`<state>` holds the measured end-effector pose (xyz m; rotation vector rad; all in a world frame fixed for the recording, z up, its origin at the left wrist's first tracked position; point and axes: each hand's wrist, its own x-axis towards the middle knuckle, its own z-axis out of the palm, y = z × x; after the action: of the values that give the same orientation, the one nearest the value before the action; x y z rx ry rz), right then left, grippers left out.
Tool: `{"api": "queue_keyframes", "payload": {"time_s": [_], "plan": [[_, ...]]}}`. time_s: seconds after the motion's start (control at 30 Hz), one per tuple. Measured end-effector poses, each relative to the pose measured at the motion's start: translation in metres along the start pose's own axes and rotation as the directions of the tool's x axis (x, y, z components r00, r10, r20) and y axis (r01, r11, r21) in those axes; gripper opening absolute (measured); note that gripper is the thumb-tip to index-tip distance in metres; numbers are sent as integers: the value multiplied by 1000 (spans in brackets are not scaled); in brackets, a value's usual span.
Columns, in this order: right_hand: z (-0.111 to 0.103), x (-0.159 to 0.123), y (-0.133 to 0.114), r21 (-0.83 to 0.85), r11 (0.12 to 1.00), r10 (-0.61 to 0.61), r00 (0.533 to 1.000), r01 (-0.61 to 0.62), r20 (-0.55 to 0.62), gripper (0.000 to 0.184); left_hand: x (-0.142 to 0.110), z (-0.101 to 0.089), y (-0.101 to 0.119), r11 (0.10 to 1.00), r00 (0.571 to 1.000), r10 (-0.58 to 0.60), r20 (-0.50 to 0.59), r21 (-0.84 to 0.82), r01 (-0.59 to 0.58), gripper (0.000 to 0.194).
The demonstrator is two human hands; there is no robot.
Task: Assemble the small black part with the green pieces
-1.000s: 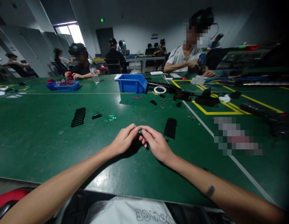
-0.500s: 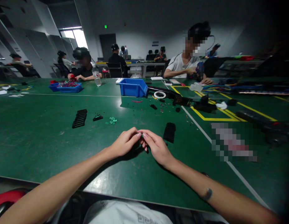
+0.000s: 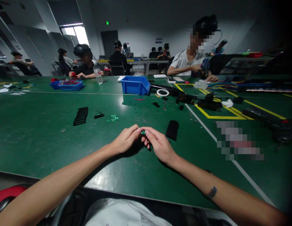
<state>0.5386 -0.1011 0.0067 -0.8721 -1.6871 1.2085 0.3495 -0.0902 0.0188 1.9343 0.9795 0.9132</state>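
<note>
A small green piece, which looks like a tiny circuit board (image 3: 143,132), is pinched between my two hands above the green table. My left hand (image 3: 127,139) grips its left end with thumb and forefinger. On the other end, the thumb and forefinger of my right hand (image 3: 159,145) are closed; its lower fingers curl beneath. Fingertips hide most of the piece. Beyond my left hand lie a pile of small green pieces (image 3: 114,118), a short black part (image 3: 99,115) and a ribbed black rack (image 3: 80,116). A flat black block (image 3: 172,130) rests just past my right hand.
A blue bin (image 3: 136,85) stands at mid-table, with a white tape ring (image 3: 162,92) and long black assemblies (image 3: 187,99) to its right. Farther left are a blue tray (image 3: 72,85) of small red parts and a water bottle (image 3: 98,75). Two people work across the table (image 3: 42,138).
More of the green piece shows between my fingertips now, as they have parted slightly. The view has shifted a little; the things on the table stay where they were.
</note>
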Motion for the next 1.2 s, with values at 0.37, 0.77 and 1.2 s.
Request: {"api": "queue_keyframes", "payload": {"time_s": [0.37, 0.77, 1.2], "plan": [[4, 3, -3, -41, 998, -50, 996, 47, -77, 39, -1, 17, 1, 926, 991, -121, -58, -366, 92, 42], [5, 3, -2, -14, 999, -53, 995, 52, -89, 38, -5, 26, 6, 946, 989, -73, -132, -324, 26, 43], [19, 5, 2, -139, 984, -131, 976, 108, -171, 39, -6, 33, 0, 984, 962, -71, -262, -178, 24, 41]]}}
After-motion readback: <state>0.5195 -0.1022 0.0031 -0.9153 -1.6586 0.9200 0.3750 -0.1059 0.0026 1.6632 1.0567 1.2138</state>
